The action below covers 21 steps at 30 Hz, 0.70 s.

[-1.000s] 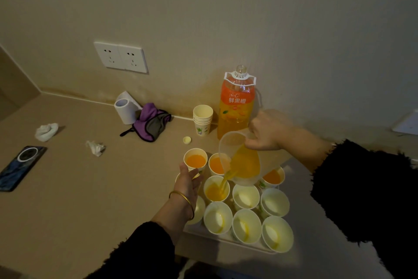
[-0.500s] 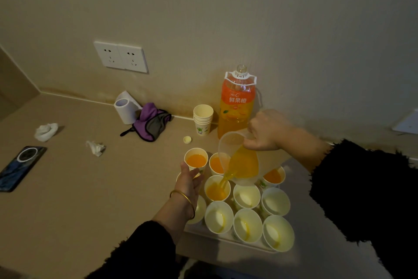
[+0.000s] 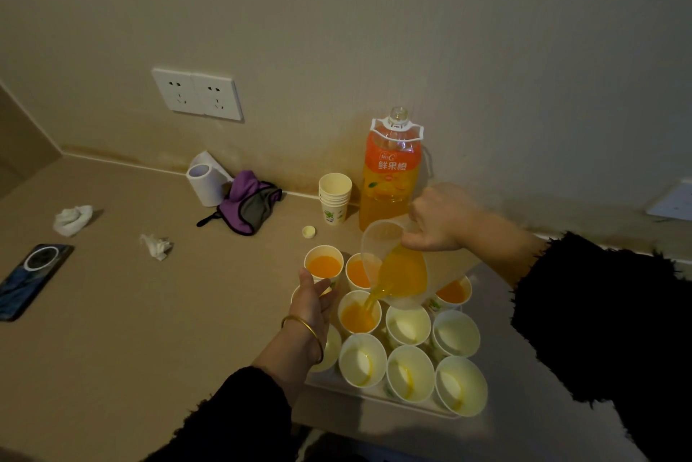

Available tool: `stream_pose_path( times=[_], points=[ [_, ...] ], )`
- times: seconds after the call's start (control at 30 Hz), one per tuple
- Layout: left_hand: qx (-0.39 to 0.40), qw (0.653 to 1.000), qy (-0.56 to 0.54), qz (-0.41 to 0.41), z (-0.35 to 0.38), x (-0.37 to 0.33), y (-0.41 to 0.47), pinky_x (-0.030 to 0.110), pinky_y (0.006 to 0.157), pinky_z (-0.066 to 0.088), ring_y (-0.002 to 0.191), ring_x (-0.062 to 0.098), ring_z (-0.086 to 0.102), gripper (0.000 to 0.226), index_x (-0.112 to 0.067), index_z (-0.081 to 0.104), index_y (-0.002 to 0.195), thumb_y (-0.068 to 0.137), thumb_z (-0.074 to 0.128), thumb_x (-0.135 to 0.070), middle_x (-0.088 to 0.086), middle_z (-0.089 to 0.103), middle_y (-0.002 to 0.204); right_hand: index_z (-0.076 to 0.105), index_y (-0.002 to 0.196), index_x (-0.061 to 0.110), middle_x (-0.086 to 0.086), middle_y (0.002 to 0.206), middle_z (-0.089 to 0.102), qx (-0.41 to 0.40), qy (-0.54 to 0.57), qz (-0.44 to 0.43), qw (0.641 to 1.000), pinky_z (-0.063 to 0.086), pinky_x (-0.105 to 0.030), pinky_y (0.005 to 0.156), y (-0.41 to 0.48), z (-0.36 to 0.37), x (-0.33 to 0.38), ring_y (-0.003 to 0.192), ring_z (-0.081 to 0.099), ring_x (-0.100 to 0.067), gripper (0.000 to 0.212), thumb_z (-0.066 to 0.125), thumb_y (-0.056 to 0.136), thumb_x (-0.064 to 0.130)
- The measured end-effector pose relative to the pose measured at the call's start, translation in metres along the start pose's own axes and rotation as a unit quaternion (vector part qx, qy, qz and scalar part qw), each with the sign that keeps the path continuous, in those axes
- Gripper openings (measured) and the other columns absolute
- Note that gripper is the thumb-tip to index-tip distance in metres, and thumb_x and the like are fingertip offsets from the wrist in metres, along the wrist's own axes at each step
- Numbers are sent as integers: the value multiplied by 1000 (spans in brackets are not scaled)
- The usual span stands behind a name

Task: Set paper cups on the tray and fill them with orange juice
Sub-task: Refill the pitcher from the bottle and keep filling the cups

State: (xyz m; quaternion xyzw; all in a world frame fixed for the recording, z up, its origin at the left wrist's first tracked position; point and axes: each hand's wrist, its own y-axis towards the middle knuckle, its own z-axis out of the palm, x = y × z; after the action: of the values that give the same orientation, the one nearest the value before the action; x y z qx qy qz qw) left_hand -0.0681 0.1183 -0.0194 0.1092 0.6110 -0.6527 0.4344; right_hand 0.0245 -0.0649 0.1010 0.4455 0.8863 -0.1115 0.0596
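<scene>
Head view, looking down at a dim beige surface (image 3: 149, 330) against a wall. A white tray (image 3: 374, 395) near the front edge carries rows of paper cups (image 3: 410, 373). Three in the back row hold orange juice; those in front are mostly empty, with thin yellow streaks inside.

The right hand (image 3: 438, 222), in a dark fuzzy sleeve, grips a clear jug (image 3: 406, 274) at its far side, fingers curled around it. The jug is tilted over the tray, and juice streams from its spout into the middle-row cup (image 3: 358, 315), which is partly filled.

The left hand (image 3: 312, 302), with a gold bangle on the wrist, lies at the tray's left edge – fingers fairly straight, against a cup mostly hidden beneath it. Whether it grips that cup cannot be told.

Behind the tray stand an uncapped juice bottle (image 3: 391, 169) and a stack of cups (image 3: 334, 197), with a small cap (image 3: 308, 232) nearby. Further left lie a purple cloth (image 3: 249, 205), a white roll (image 3: 204, 182), crumpled tissues (image 3: 73, 220) and a phone (image 3: 32, 280).
</scene>
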Motion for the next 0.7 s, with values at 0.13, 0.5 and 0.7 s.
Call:
stream_pose_path(
  times=[0.13, 0.5, 0.7],
  points=[
    [-1, 1000, 0, 0, 1, 0, -1, 29, 88, 27, 132, 26, 39, 68, -5, 41, 138, 98, 14, -53, 18, 48, 137, 50, 60, 16, 3, 56, 43, -8, -15, -3, 1000, 27, -23, 47, 0, 1, 1, 49, 38, -8, 51, 43, 89, 57],
    [7, 1000, 3, -3, 1, 1, -1, 29, 88, 28, 129, 26, 43, 69, -6, 43, 137, 98, 13, -54, 17, 51, 134, 61, 69, 13, 2, 59, 47, -9, -1, -5, 1000, 30, -22, 48, 0, 2, 2, 50, 39, -8, 51, 44, 89, 57],
    [5, 1000, 0, -6, 1, 1, -3, 29, 88, 27, 131, 26, 41, 69, -6, 41, 138, 97, 13, -55, 17, 50, 135, 59, 65, 13, 2, 56, 45, -12, -8, -10, 1000, 31, -23, 48, 0, 3, 2, 49, 39, -9, 52, 43, 88, 56]
  ],
)
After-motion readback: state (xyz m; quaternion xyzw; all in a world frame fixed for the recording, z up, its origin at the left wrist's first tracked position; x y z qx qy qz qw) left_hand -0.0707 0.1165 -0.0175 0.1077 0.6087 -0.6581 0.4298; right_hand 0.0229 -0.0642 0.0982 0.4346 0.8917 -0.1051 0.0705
